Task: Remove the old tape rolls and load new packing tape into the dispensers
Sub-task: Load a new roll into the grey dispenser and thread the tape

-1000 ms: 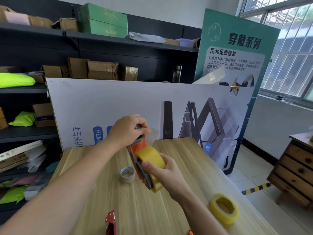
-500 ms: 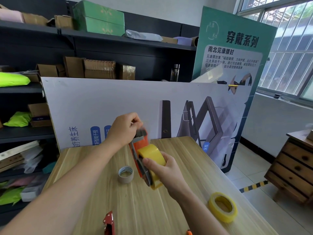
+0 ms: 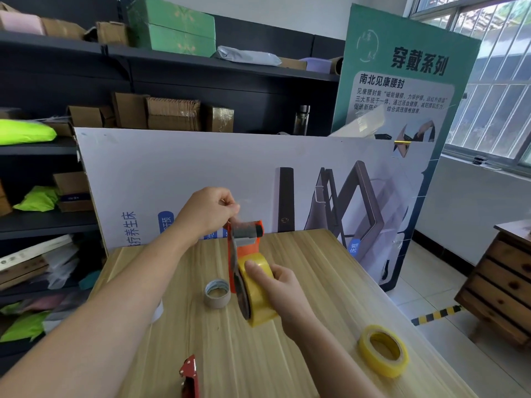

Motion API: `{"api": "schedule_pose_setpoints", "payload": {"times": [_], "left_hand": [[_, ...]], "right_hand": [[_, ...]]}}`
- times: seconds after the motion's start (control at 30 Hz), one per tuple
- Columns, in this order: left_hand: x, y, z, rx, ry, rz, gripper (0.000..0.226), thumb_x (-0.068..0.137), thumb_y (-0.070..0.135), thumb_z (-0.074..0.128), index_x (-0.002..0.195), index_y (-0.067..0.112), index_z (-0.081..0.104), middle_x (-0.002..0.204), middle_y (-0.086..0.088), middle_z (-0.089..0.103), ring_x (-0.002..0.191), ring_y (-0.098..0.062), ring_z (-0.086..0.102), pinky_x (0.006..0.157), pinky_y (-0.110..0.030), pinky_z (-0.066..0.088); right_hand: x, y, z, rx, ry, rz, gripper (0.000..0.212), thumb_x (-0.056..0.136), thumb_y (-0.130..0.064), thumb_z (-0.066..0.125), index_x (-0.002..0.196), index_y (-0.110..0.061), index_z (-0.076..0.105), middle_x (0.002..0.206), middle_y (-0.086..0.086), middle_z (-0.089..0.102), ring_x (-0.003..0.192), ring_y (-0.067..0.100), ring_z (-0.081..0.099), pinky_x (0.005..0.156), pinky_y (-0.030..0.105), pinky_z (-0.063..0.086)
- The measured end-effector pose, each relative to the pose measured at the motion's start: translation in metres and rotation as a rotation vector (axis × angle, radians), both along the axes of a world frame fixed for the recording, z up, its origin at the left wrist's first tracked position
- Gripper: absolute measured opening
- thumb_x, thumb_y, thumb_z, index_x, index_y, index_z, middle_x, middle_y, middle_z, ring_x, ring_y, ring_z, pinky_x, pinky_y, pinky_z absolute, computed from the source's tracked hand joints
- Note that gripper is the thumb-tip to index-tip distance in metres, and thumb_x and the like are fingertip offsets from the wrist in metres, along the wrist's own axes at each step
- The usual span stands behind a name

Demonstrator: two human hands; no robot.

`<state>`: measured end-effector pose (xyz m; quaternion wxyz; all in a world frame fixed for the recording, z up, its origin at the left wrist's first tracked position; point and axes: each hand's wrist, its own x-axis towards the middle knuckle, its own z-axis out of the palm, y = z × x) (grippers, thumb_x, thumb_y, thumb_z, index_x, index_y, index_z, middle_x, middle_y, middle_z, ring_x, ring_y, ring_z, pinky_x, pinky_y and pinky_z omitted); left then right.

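Glossy yellow tape roll (image 3: pixel 260 294) on orange dispenser (image 3: pixel 244 248) in right hand (image 3: pixel 283 288), left hand (image 3: pixel 208 212) pinching clear tape end.

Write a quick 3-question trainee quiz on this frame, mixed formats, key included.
1. True or false: the yellow tape roll in the orange dispenser is held by the right hand.
2. Which lies flat on the table to the right of the hands? A) a spare yellow roll B) a pair of scissors C) a marker
3. Fill in: the left hand pinches the clear tape end at the dispenser's ____ end.

Key: 1 true; 2 A; 3 top. The used-up core sits on the table left of the dispenser, and a second red dispenser lies at the near edge.
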<state>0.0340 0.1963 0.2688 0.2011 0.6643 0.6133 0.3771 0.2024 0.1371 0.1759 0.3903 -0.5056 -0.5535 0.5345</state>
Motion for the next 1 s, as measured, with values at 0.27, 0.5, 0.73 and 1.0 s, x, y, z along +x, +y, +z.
{"api": "schedule_pose_setpoints", "payload": {"times": [0.27,0.5,0.73,1.0], "left_hand": [[-0.007,0.001,0.002,0.024,0.032,0.066,0.020,0.097,0.022,0.047,0.085,0.009,0.056,0.071,-0.007,0.072,0.076,-0.036,0.068,0.077,-0.048,0.056],[-0.008,0.006,-0.002,-0.117,-0.202,0.050,0.016,0.101,0.017,0.038,0.094,0.006,0.048,0.066,-0.012,0.073,0.054,-0.029,0.063,0.064,-0.037,0.055],[-0.004,0.008,-0.004,-0.123,-0.205,0.065,0.021,0.102,0.021,0.033,0.096,0.007,0.048,0.069,-0.013,0.072,0.062,-0.030,0.067,0.068,-0.038,0.056],[-0.005,0.013,0.002,-0.114,-0.261,0.049,0.020,0.102,0.020,0.035,0.090,0.010,0.048,0.067,-0.006,0.073,0.041,-0.020,0.061,0.053,-0.030,0.053]], "right_hand": [[-0.007,-0.005,-0.002,-0.008,0.050,0.079,0.033,0.080,-0.021,0.073,0.107,-0.009,0.059,0.093,0.014,0.075,0.073,0.021,0.073,0.066,0.030,0.060],[-0.014,-0.009,-0.009,0.069,-0.024,-0.092,0.039,0.089,-0.049,0.062,0.090,-0.011,0.067,0.085,0.006,0.072,0.070,0.014,0.067,0.062,0.022,0.053],[-0.014,-0.003,-0.003,0.003,-0.078,-0.054,0.021,0.093,-0.033,0.056,0.084,-0.014,0.054,0.076,0.004,0.047,0.063,0.010,0.044,0.054,0.017,0.037],[-0.013,-0.006,-0.007,0.068,-0.027,-0.126,0.034,0.091,-0.051,0.057,0.088,-0.019,0.068,0.083,0.000,0.074,0.073,0.010,0.070,0.058,0.015,0.051]]}}
